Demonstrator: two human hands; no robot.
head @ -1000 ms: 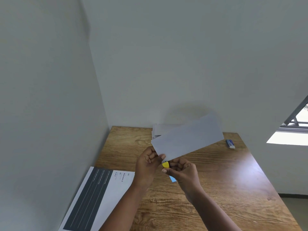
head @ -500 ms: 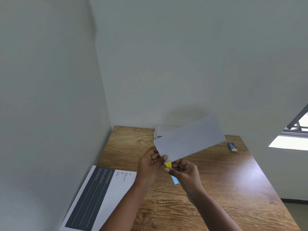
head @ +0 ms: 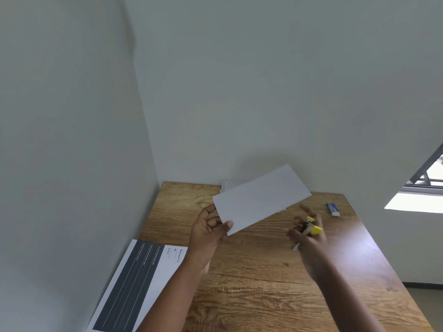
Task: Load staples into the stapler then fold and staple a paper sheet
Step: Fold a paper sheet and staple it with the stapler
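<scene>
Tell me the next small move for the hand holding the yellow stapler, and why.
Probably set the stapler down on the table. The right hand holds it well clear of the folded paper, which the left hand grips alone by one corner, so stapling looks finished, though motion blur leaves this unsure.

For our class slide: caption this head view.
Left hand holds folded paper; right hand holds yellow stapler above the desk.

Right hand w/ stapler motion-blurred; printed sheet cut off.
</scene>
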